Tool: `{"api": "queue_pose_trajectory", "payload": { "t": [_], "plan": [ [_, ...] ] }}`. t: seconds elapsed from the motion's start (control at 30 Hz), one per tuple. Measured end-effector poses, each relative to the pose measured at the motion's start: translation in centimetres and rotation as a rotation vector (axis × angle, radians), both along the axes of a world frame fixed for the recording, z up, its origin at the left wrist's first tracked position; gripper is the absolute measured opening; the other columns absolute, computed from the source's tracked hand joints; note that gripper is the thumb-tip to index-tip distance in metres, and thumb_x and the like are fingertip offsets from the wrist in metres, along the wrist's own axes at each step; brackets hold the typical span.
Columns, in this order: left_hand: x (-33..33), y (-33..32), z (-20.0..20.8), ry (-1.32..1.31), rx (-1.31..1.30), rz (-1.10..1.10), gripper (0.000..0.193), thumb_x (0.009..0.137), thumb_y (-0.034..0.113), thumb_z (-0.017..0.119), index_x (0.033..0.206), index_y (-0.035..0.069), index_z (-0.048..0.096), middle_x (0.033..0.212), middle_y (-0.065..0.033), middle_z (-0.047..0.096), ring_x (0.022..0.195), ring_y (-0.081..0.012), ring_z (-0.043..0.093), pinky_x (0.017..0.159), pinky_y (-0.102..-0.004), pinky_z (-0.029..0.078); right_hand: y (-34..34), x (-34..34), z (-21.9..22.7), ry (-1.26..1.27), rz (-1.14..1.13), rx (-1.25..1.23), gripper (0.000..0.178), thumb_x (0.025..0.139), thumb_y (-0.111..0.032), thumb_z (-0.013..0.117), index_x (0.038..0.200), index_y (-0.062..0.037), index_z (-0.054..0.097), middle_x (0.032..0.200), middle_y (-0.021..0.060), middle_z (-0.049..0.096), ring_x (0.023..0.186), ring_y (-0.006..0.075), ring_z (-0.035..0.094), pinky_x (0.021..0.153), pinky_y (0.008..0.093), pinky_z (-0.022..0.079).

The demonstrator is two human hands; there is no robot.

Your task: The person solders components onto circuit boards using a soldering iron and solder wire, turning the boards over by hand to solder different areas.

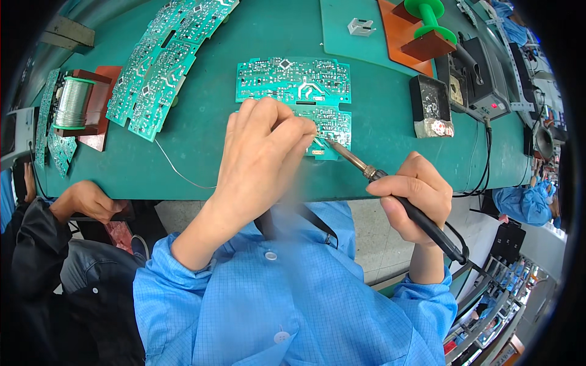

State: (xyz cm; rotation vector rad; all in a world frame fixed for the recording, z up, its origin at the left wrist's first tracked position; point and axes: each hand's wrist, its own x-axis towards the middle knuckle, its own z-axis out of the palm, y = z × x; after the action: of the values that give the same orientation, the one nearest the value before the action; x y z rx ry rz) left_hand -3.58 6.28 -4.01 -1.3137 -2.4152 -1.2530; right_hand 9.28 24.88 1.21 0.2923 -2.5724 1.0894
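A green circuit board panel (268, 82) lies on the bench in front of me, its soldered side up. My left hand (262, 137) is over its near-left part, thumb and fingertips pinched close to the surface. A thin solder wire (177, 166) runs across the bench and passes beneath my left wrist; the pinch seems to hold its end, though the fingers mostly hide it. In my right hand (421, 195) is a soldering iron (434, 230), gripped like a pen. Its tip meets the board's near half, just right of my left fingertips.
More circuit boards (160, 64) lie at the left, near a solder spool (76, 104) on its stand. At the right are a black tray (430, 100), a soldering station (485, 76) and a green reel (425, 13). A co-worker's hand (94, 200) rests near the bench's left edge.
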Motion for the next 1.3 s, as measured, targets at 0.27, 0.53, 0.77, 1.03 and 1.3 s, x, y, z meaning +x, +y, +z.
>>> {"api": "queue_pose_trajectory", "payload": {
  "t": [0.27,0.53,0.77,1.03,1.3],
  "plan": [
    [-0.2,-0.8,0.4,-0.061,0.127,0.043,0.017,0.068,0.003,0.068,0.085,0.007,0.063,0.078,-0.005,0.05,0.073,-0.0219,0.047,0.064,-0.0315,0.038,0.1,0.2,0.5,0.016,0.0,-0.027,0.014,0.07,-0.013,0.064,0.078,-0.0028,0.067,0.061,0.0045,0.05,0.052,0.0156,0.044,0.047,0.0277,0.034],
    [0.1,-0.9,-0.3,-0.141,0.177,0.04,0.017,0.066,-0.001,0.069,0.081,0.004,0.062,0.076,-0.0057,0.054,0.07,-0.0218,0.05,0.06,-0.0309,0.041,-0.7,0.2,0.7,0.037,-0.134,-0.083,0.017,0.066,-0.011,0.072,0.081,-0.0039,0.067,0.068,0.0069,0.059,0.053,0.0168,0.05,0.046,0.0281,0.038],
    [0.1,-0.7,-0.2,-0.059,0.105,0.051,0.013,0.068,-0.002,0.068,0.079,0.003,0.062,0.075,-0.0051,0.055,0.072,-0.0181,0.053,0.058,-0.0281,0.042,-0.3,-0.8,0.8,0.04,-0.031,0.013,0.026,0.067,-0.011,0.074,0.085,0.0042,0.062,0.072,0.0087,0.06,0.054,0.0126,0.047,0.049,0.0254,0.032],
    [0.2,-0.6,-0.3,-0.064,0.117,0.058,0.014,0.067,-0.003,0.069,0.077,0.003,0.061,0.074,-0.0046,0.054,0.072,-0.0183,0.052,0.057,-0.0288,0.041,-2.0,-0.4,1.4,-0.026,-0.292,-0.038,0.02,0.064,-0.01,0.073,0.079,-0.001,0.063,0.065,0.0059,0.063,0.048,0.0114,0.054,0.045,0.0228,0.043],
    [0.0,-0.6,-0.9,-0.03,0.126,0.054,0.014,0.066,-0.002,0.069,0.076,0.004,0.061,0.073,-0.0045,0.053,0.07,-0.0187,0.051,0.057,-0.0287,0.04,-3.1,-1.4,0.8,0.026,-0.313,0.027,0.016,0.063,-0.008,0.072,0.075,-0.0005,0.063,0.061,0.0072,0.062,0.047,0.0143,0.057,0.045,0.0242,0.045]
  ]
}}
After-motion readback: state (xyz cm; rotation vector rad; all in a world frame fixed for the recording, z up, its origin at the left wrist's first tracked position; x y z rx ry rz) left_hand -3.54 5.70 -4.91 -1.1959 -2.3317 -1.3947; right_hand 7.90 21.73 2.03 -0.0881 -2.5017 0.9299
